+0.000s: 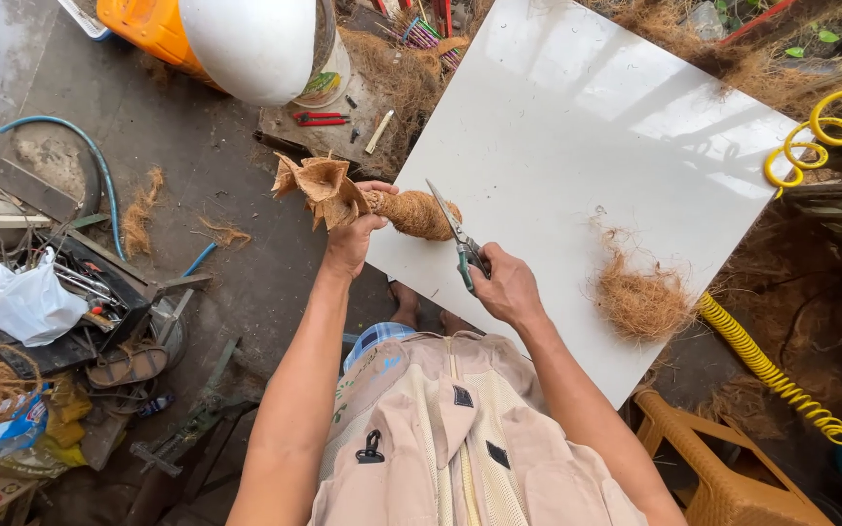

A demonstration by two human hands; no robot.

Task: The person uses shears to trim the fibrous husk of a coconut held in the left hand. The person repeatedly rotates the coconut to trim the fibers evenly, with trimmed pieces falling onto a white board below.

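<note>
My left hand grips a brown coconut-fibre figure around its middle; flared husk pieces spread at its left end and a fuzzy rounded body lies over the edge of the white board. My right hand holds green-handled scissors, blades pointing up at the fuzzy end. A loose clump of brown fibre lies on the board to the right.
A coiled yellow hose runs along the board's right side. A tan plastic stool stands at lower right. Tools, a white bag and rope clutter the floor at left. Red pliers lie beyond the figure, near an orange-and-white container.
</note>
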